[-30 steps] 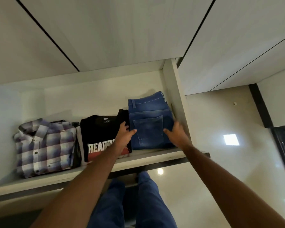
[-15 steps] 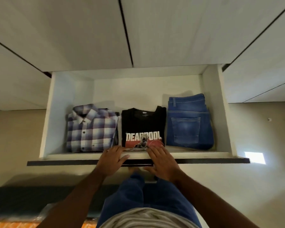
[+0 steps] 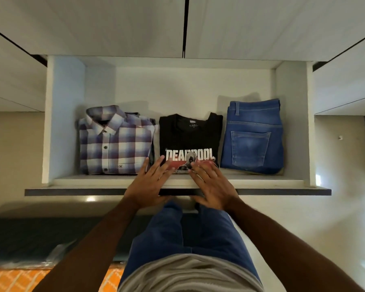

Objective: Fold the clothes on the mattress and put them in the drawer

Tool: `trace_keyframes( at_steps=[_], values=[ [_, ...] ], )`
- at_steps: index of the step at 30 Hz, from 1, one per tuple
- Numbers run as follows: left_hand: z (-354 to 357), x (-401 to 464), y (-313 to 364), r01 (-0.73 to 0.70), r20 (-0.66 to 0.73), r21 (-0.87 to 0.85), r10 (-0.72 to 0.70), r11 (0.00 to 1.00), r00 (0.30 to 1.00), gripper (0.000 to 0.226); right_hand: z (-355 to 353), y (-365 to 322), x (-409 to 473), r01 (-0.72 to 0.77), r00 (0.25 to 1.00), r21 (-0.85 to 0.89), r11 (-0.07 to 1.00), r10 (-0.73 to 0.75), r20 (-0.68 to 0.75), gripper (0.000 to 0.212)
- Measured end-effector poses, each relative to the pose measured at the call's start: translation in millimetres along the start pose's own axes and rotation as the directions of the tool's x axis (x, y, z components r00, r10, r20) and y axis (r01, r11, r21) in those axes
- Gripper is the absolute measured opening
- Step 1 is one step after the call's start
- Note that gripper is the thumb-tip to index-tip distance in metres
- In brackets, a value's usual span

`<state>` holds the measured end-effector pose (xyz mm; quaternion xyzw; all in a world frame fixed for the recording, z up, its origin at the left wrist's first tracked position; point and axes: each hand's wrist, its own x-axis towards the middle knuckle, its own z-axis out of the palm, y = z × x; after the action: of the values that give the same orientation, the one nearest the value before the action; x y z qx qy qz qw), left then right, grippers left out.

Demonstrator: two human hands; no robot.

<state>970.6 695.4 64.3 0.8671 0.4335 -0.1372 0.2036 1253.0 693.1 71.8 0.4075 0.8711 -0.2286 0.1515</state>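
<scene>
The white drawer (image 3: 72, 182) stands pulled out in front of me. Three folded garments lie side by side in it: a purple-and-white plaid shirt (image 3: 114, 142) on the left, a black printed T-shirt (image 3: 190, 133) in the middle, blue jeans (image 3: 253, 135) on the right. My left hand (image 3: 148, 184) and my right hand (image 3: 213, 184) lie over the drawer's front edge at its middle, fingers straight and spread. The fingertips reach over the near end of the T-shirt. Neither hand holds anything.
White cabinet fronts (image 3: 114, 24) rise above the drawer. A dark mattress (image 3: 30, 234) with an orange patterned cloth (image 3: 13, 281) beside it lies at the lower left. My legs in blue jeans (image 3: 190, 230) stand just below the drawer front. Glossy pale floor (image 3: 325, 218) spreads to the right.
Both hands left the jeans at the right of the drawer and came to the middle of its front edge. My view swung round to face the drawer squarely.
</scene>
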Motion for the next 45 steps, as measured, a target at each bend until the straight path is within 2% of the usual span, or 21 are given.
trace_keyframes(
  at_steps=[5,11,13,16,17,18,19,20,21,22,23,24,25,26,27,28,29,33,38,41,45],
  values=[
    [-21.8,34.5,-27.3,-0.021,-0.061,0.066,0.025,0.998,0.998,0.089,-23.2,30.8,30.1,-0.006,0.999,-0.056,0.998,0.004,-0.034,0.082],
    [-57.2,92.0,-69.0,0.005,-0.244,0.176,0.039,0.984,0.969,0.096,-61.6,74.2,81.9,-0.052,0.975,-0.192,0.98,0.008,-0.224,0.084],
    [-71.4,109.6,-81.6,0.017,-0.279,0.226,0.048,0.974,0.959,0.096,-77.1,88.7,97.8,-0.056,0.97,-0.254,0.966,-0.008,-0.241,0.087],
    [-91.9,122.7,-89.5,0.182,-0.366,0.236,-0.086,0.954,0.927,0.094,-94.4,99.9,114.9,-0.199,0.939,-0.266,0.943,0.106,-0.326,0.092],
    [-97.3,124.4,-85.0,0.285,-0.429,0.154,-0.196,0.946,0.882,0.094,-98.2,98.9,119.0,-0.299,0.902,-0.21,0.931,0.204,-0.381,0.094],
    [-101.7,126.3,-77.7,0.392,-0.501,-0.004,-0.341,0.92,0.795,0.095,-100.0,94.1,121.5,-0.409,0.836,-0.113,0.905,0.323,-0.444,0.095],
    [-104.3,128.7,-67.0,0.476,-0.536,-0.243,-0.526,0.845,0.66,0.097,-99.4,85.7,124.0,-0.506,0.735,0.04,0.862,0.455,-0.503,0.095],
    [-104.9,133.7,-57.6,0.496,-0.506,-0.515,-0.715,0.699,0.483,0.1,-99.1,75.1,127.8,-0.551,0.607,0.255,0.794,0.592,-0.53,0.093],
    [-109.7,137.4,-49.0,0.437,-0.42,-0.742,-0.861,0.508,0.286,0.102,-99.4,63.1,132.4,-0.523,0.473,0.501,0.689,0.724,-0.502,0.089],
    [-112.3,142.9,-46.1,0.31,-0.27,-0.905,-0.956,0.292,0.112,0.105,-104.7,51.4,137.1,-0.429,0.344,0.728,0.536,0.841,-0.417,0.085],
    [-116.2,147.2,-46.4,0.12,-0.057,-0.991,-0.998,0.058,0.014,0.106,-113.6,41.6,142.3,-0.274,0.242,0.904,0.329,0.933,-0.266,0.084],
    [-123.0,151.4,-49.4,-0.099,0.193,-0.976,-0.981,-0.195,0.034,0.102,-124.6,36.6,149.1,-0.079,0.202,0.994,0.073,0.978,-0.056,0.084],
    [-128.8,156.4,-53.5,-0.259,0.382,-0.874,-0.911,-0.41,0.156,0.092,-136.3,35.1,155.7,0.115,0.249,0.974,-0.194,0.955,0.161,0.086],
    [-134.6,160.3,-58.4,-0.343,0.462,-0.751,-0.819,-0.565,0.34,0.083,-147.2,36.7,162.6,0.266,0.368,0.87,-0.415,0.878,0.307,0.088],
    [-141.5,164.9,-65.3,-0.374,0.442,-0.657,-0.737,-0.654,0.512,0.077,-157.3,42.2,169.1,0.368,0.507,0.736,-0.568,0.786,0.353,0.09],
    [-152.0,170.4,-74.6,-0.389,0.379,-0.609,-0.684,-0.691,0.623,0.079,-168.8,50.4,175.9,0.417,0.611,0.63,-0.655,0.715,0.34,0.093],
    [-162.8,176.6,-83.9,-0.405,0.326,-0.582,-0.659,-0.705,0.678,0.086,-181.2,58.9,181.8,0.447,0.671,0.557,-0.7,0.674,0.309,0.097],
    [-205.5,201.4,-112.3,-0.438,0.333,-0.472,-0.615,-0.765,0.715,0.107,-223.7,86.3,198.4,0.498,0.728,0.423,-0.757,0.63,0.271,0.107],
    [-219.9,220.8,-128.4,-0.469,0.337,-0.429,-0.619,-0.772,0.71,0.107,-237.6,103.3,213.5,0.481,0.75,0.409,-0.775,0.605,0.265,0.11],
    [-223.6,222.3,-130.2,-0.439,0.321,-0.492,-0.626,-0.752,0.711,0.105,-243.0,106.5,220.3,0.487,0.732,0.462,-0.741,0.635,0.247,0.109],
    [-224.9,208.0,-145.5,-0.258,0.283,-0.711,-0.602,-0.654,0.746,0.111,-240.5,110.0,216.6,0.4,0.725,0.655,-0.641,0.659,0.201,0.108]
  ],
)
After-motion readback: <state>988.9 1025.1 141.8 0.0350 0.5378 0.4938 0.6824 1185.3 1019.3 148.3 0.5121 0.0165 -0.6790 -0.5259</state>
